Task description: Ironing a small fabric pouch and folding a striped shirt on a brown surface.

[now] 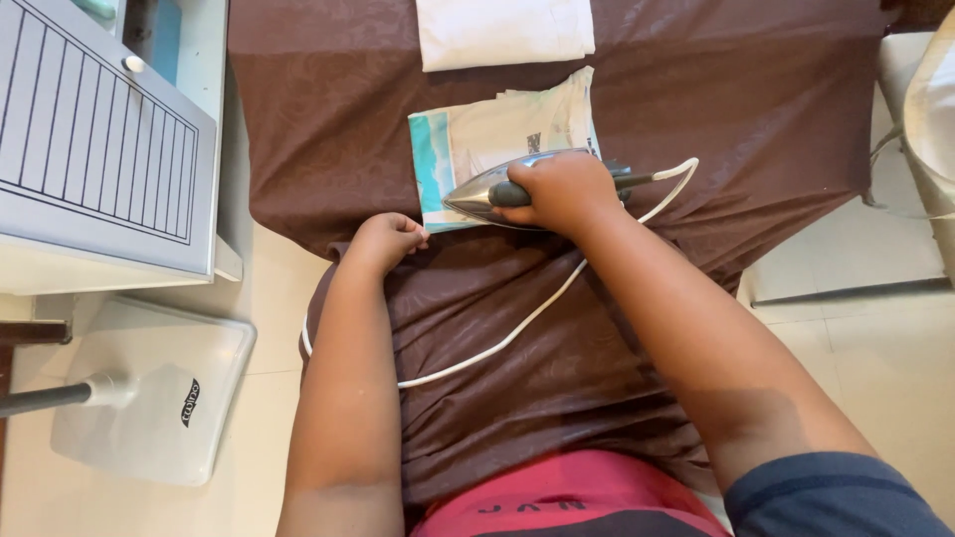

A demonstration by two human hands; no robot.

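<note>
The right hand (562, 191) is wrapping its fingers tight round the handle of the iron (517, 187), and the iron is sitting flat on the folded cloth (497, 134), nose pointing toward the worktop's (756, 119) left edge. The left hand (386, 242) is curling its fingers narrow at the cloth's near left corner, seemingly pinching or pinning it; the exact grip is hard to tell.

That cloth is lying mid-worktop on the brown cover, pale with a teal band down its left side. Open brown cover is stretching to the right of the iron all the way to the right edge, and there is a strip free on the left too. Toward the far edge, a white folded pile (504, 32) is sitting just beyond the cloth, barely apart from it.

The cord (497, 343) is looping out behind the iron, then running across the near part of the cover and off the left edge.

Counting: one iron, one cord, two folded pieces, two hands. Off the left edge, one grey slatted panel (95, 149) and one white stand base (149, 398) on the floor.
</note>
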